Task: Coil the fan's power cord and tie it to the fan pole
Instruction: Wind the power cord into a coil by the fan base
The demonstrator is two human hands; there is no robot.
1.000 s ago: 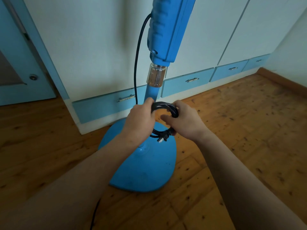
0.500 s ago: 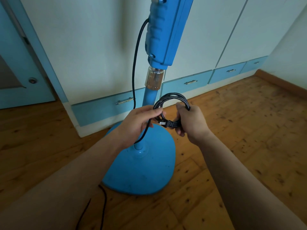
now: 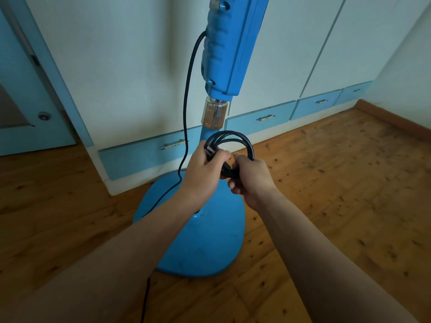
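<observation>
Fan pole (image 3: 205, 134) stands upright, long axis vertical, rising from the blue base (image 3: 205, 248). One black power cord (image 3: 186, 101) drops from the control housing (image 3: 224, 43), its end coiled into several loops (image 3: 235, 138) in front of the pole, loop plane roughly upright. Left hand (image 3: 200, 176) closed around the coil's left side with the plug (image 3: 210, 150) showing; right hand (image 3: 251, 176) clamped on its lower right. Two hands, nearly touching. Wooden floor (image 3: 338, 183), white cabinets with four blue drawers (image 3: 258, 120).

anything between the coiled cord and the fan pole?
Nothing visible. The coiled cord, gripped by the left hand and right hand, sits right in front of the fan pole, below the chrome collar.
</observation>
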